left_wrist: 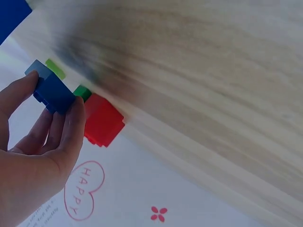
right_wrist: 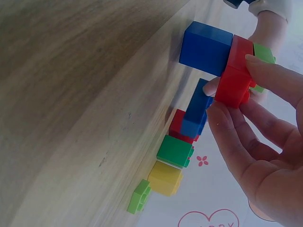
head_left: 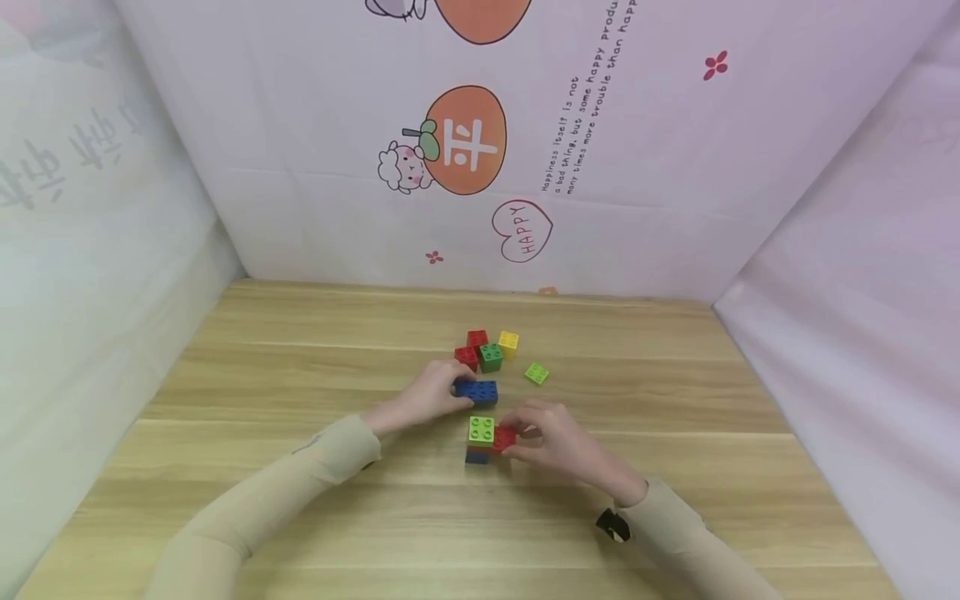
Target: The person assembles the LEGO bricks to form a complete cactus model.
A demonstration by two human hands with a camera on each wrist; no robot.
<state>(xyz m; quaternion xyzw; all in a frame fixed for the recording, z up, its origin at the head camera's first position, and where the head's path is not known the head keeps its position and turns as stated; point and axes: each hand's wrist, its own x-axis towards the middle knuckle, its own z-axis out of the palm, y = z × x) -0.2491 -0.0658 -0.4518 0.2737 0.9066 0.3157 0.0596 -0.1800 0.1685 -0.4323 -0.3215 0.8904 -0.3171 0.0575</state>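
My left hand (head_left: 431,393) pinches a long blue toy brick (head_left: 483,392) between thumb and fingers; the left wrist view shows this blue brick (left_wrist: 59,92) gripped at its two ends. Nearer to me stands a small stack: a blue brick (head_left: 477,457) at the bottom, a red brick (head_left: 504,439) across it, and a light green brick (head_left: 482,427) on top. The red brick juts out to the right of the stack, and my right hand (head_left: 558,439) pinches that end. In the right wrist view thumb and fingers close around the red brick (right_wrist: 232,87).
Beyond my left hand is a cluster of two red bricks (head_left: 477,338), a green brick (head_left: 491,358) and a yellow brick (head_left: 509,342). A thin light green brick (head_left: 537,373) lies right of them. White printed cloth (head_left: 337,225) hangs behind the wooden table (head_left: 637,358).
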